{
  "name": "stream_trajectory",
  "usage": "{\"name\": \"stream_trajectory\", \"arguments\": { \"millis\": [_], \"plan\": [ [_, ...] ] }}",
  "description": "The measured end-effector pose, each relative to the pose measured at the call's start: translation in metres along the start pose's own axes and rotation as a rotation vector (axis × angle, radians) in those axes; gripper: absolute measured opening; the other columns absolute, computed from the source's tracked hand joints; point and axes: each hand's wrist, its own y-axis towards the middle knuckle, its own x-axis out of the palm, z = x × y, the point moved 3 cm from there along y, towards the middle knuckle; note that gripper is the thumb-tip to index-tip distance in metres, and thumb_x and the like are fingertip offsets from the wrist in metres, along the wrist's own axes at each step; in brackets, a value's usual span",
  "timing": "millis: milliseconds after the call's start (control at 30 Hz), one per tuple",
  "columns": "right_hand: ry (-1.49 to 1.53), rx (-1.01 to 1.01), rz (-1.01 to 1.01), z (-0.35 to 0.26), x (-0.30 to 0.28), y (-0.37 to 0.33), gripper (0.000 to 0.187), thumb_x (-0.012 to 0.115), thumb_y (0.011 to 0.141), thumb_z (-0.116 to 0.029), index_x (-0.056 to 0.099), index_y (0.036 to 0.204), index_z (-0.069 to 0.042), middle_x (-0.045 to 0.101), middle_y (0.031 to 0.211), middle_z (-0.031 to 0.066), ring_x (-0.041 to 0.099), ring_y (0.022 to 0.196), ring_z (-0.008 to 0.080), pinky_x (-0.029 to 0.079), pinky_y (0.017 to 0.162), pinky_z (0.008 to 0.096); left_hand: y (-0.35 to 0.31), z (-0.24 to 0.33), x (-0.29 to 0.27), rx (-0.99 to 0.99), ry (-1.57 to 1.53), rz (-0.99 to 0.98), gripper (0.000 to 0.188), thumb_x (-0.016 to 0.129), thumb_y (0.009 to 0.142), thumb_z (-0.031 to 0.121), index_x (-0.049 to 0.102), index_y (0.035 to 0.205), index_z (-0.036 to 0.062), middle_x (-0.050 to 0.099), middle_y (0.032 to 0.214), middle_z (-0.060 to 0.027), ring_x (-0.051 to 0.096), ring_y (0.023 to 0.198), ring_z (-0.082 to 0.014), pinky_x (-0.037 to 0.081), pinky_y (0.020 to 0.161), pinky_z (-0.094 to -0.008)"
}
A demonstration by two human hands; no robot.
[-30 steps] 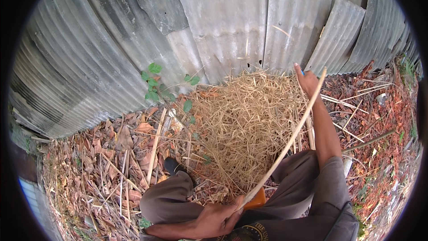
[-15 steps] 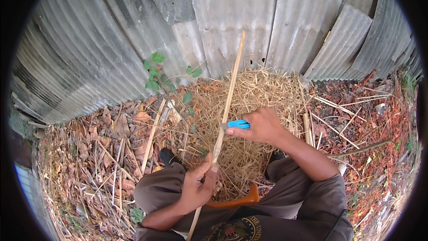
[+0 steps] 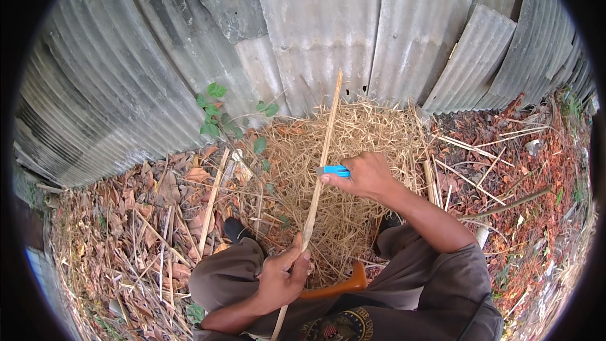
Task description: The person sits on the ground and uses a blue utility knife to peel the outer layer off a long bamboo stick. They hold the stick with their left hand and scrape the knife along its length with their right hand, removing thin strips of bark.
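Note:
A long, pale wooden stick (image 3: 328, 129) slants away from my body, its far tip in front of the metal fence. My left hand (image 3: 282, 281) is closed around its lower part, and the stick's near end runs on below the fist toward my shirt. In my right hand (image 3: 367, 175) is a blue utility knife (image 3: 334, 170), gripped with the thumb along the near side. The knife's short blade lies against the stick, partway between my left hand and the far tip. The right thumb is close to the stick; whether it touches cannot be made out.
A pile of straw-like shavings (image 3: 372, 129) lies between my feet. Beyond stands a corrugated metal fence (image 3: 322, 25), with a green plant (image 3: 211, 110) before it. Dry leaves (image 3: 167, 189) and loose sticks cover both sides. A curved orange-brown piece (image 3: 338, 290) rests near my lap.
The knife has slid along the stick, away from my left hand and toward the far tip. The stick and left hand sit slightly lower in view, which has also shifted a little.

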Motion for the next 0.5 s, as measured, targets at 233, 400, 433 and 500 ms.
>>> {"name": "stream_trajectory", "arguments": {
  "millis": [233,400,433,500],
  "plan": [
    [-0.084,-0.084,0.146,0.016,-0.007,0.008,0.081,0.044,0.074,-0.086,0.068,0.06,-0.009,0.054,0.044,0.0089,0.058,0.043,0.0267,0.046,0.044,0.0399,0.002,0.009,0.001,0.051,0.085,0.033,0.029,0.056,0.093,0.001,0.056,0.12,-0.009,0.046,0.061,-0.003,0.042,0.059,-0.0025,0.038,0.05,-0.0239],
    [-0.138,0.222,0.232,0.085,-0.024,0.031,0.082,0.042,0.075,-0.085,0.068,0.062,-0.009,0.054,0.046,0.0092,0.059,0.046,0.0267,0.046,0.045,0.0393,-0.01,-0.003,0.011,0.13,0.116,-0.026,0.038,0.06,0.09,0.004,0.054,0.126,-0.0081,0.055,0.059,-0.014,0.052,0.05,-0.0083,0.043,0.047,-0.0269],
    [-0.176,0.304,0.225,0.101,-0.032,0.036,0.082,0.042,0.076,-0.085,0.069,0.063,-0.009,0.055,0.048,0.0099,0.059,0.048,0.0271,0.046,0.047,0.04,-0.011,-0.002,0.012,0.142,0.123,-0.035,0.039,0.061,0.09,0.004,0.054,0.126,-0.0084,0.055,0.058,-0.0142,0.052,0.049,-0.0088,0.043,0.047,-0.0271],
    [-0.173,0.271,0.226,0.11,-0.031,0.03,0.081,0.041,0.077,-0.084,0.068,0.062,-0.009,0.056,0.049,0.0111,0.06,0.049,0.0287,0.047,0.049,0.0419,-0.013,0.0,0.01,0.102,0.165,-0.066,0.038,0.059,0.091,0.004,0.053,0.127,-0.0083,0.059,0.065,-0.0133,0.051,0.058,-0.0049,0.045,0.052,-0.0253]
  ]
}}
